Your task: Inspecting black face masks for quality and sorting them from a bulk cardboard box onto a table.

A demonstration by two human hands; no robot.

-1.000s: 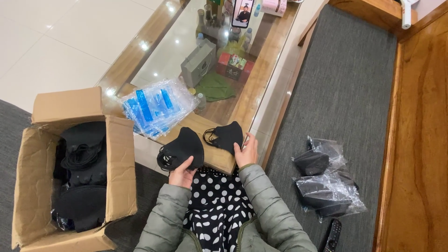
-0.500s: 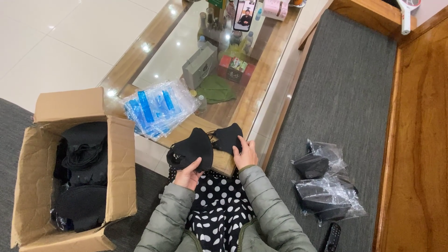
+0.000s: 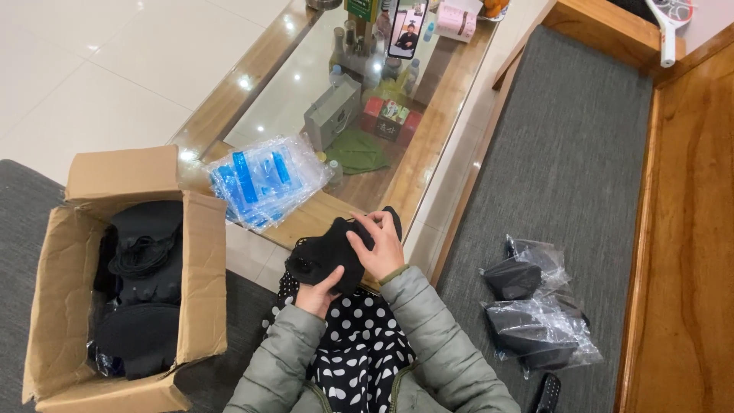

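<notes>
Left: open box (image 3: 202, 268) on the floor, full of black masks (image 3: 141, 306). Blue-printed bags (image 3: 264, 180) lie on the table (image 3: 451, 99) edge. Centre: left hand (image 3: 317, 294) pinches the mask stack (image 3: 332, 252) from below, right hand (image 3: 378, 245) presses fingers closed over the top. Stack sits above the lap, at the table edge. Looks like the stacking/aligning step; bagging likely needs edges squared first. Right: filled bags (image 3: 535, 313) on the grey mat.

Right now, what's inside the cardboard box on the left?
The cardboard box holds a heap of black masks, loops tangled on top, with a bit of clear wrap at the lower edge. Whatever lies beneath the heap is covered.
</notes>
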